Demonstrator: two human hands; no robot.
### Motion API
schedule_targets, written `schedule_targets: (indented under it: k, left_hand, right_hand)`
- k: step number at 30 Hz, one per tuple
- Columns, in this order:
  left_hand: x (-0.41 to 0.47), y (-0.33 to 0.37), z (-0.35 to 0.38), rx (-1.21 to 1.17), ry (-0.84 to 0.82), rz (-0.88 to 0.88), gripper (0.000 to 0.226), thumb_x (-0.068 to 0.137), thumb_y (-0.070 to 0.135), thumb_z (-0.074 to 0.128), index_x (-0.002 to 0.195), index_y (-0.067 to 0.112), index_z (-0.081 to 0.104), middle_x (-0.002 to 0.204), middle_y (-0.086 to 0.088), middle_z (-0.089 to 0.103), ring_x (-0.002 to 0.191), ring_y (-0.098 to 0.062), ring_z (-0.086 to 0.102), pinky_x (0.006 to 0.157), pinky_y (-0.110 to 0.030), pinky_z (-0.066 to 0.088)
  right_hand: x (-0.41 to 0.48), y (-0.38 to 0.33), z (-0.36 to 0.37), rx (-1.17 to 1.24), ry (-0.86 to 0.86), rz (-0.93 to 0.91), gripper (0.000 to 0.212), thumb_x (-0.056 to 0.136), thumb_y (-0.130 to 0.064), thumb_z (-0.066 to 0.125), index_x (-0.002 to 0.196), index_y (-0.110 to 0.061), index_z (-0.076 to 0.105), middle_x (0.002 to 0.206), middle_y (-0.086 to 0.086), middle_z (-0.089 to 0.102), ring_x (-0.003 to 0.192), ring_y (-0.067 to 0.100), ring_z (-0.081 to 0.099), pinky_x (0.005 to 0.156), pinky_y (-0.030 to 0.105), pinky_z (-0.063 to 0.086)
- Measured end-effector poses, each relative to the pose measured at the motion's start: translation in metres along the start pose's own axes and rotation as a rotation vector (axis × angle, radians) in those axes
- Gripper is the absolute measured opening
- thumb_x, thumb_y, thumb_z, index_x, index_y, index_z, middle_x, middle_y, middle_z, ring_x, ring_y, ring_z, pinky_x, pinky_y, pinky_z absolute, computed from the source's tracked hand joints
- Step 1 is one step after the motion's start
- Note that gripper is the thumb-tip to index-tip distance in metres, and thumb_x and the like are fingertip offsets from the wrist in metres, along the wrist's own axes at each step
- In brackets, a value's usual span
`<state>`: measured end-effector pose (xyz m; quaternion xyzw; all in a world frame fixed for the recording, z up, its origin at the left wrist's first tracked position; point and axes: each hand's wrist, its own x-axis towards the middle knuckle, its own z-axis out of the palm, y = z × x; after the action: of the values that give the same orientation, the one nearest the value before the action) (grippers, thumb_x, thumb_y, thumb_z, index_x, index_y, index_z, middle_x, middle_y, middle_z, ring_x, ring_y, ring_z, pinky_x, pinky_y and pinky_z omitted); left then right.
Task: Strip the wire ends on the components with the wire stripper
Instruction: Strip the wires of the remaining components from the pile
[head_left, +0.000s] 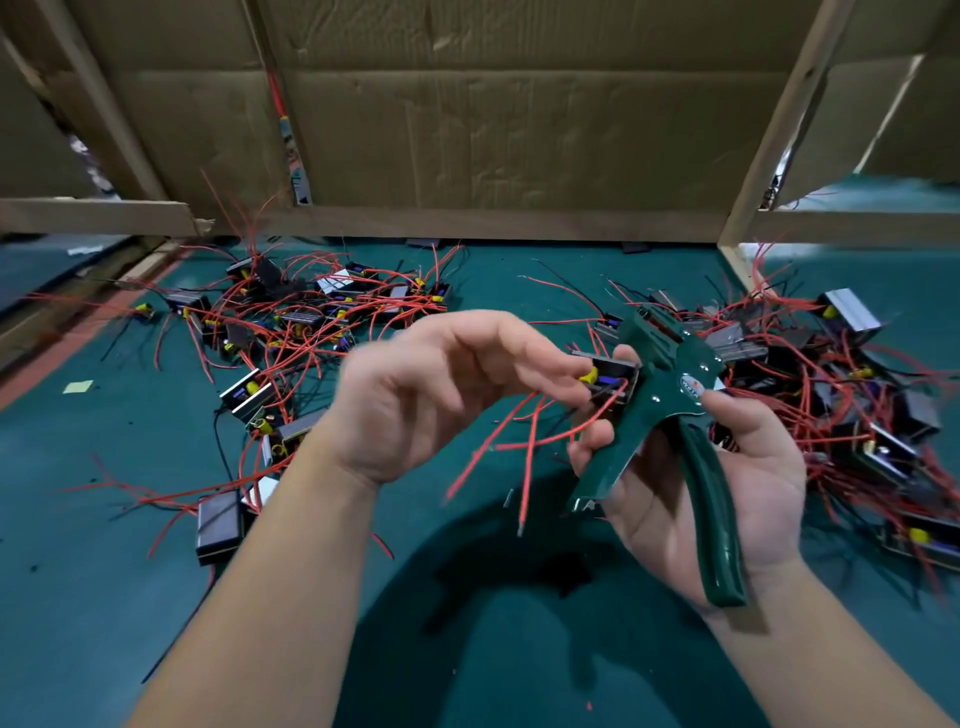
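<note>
A teal-green felt-like work surface (493, 649) lies under even light. Behind it stand creased brown cardboard panels (519, 114) held in a pale wooden frame (467, 223).

Green felt-like tabletop (93, 597), bounded at the rear by a creased cardboard backing (519, 119) set in pale wooden frame rails (467, 224). A small yellow-green paper slip (78, 386) lies at left; dark specks, possibly insulation offcuts, dot the near surface.
</note>
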<state>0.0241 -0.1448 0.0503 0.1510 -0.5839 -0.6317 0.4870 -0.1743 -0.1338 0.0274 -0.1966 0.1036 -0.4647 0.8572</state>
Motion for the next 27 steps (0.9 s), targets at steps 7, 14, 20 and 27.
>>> schedule_targets:
  k: [7, 14, 20, 27]
  left_hand:
    - [-0.002, -0.004, 0.001, 0.427, 0.264, -0.084, 0.033, 0.096, 0.019, 0.040, 0.100, 0.019, 0.072, 0.068, -0.006, 0.071, 0.084, -0.020, 0.071, 0.083, -0.019, 0.048]
    - [-0.010, -0.011, 0.020, 0.866, 0.196, 0.012, 0.034, 0.078, 0.011, 0.073, 0.111, 0.021, 0.068, 0.107, 0.004, 0.060, 0.093, 0.001, 0.062, 0.074, -0.020, 0.053]
    - [-0.010, -0.012, 0.021, 0.865, 0.282, 0.221, 0.038, 0.083, 0.023, 0.062, 0.118, 0.008, 0.059, 0.109, -0.003, 0.062, 0.090, -0.012, 0.062, 0.084, -0.022, 0.048]
    - [-0.007, -0.023, 0.029, 0.580, 0.550, 0.226, 0.030, 0.095, 0.029, 0.041, 0.110, 0.023, 0.066, 0.068, 0.012, 0.064, 0.067, 0.000, 0.058, 0.067, -0.010, 0.045]
  right_hand:
    - [0.001, 0.004, 0.004, 0.129, 0.003, 0.035, 0.050, 0.062, -0.021, 0.065, 0.109, -0.002, 0.068, 0.085, 0.024, 0.065, 0.066, 0.034, 0.066, 0.071, 0.048, 0.058]
    - [0.001, 0.004, 0.004, 0.171, 0.020, 0.097, 0.058, 0.059, -0.015, 0.072, 0.114, 0.001, 0.063, 0.094, 0.024, 0.062, 0.067, 0.034, 0.066, 0.069, 0.049, 0.059]
    - [0.004, 0.001, 0.005, 0.114, 0.014, 0.202, 0.055, 0.061, -0.017, 0.071, 0.112, 0.002, 0.063, 0.092, 0.028, 0.060, 0.064, 0.035, 0.065, 0.067, 0.050, 0.058]
    - [0.005, 0.017, 0.004, -0.058, 0.035, 0.391, 0.047, 0.063, -0.023, 0.056, 0.102, -0.001, 0.067, 0.082, 0.026, 0.060, 0.062, 0.038, 0.064, 0.065, 0.049, 0.058]
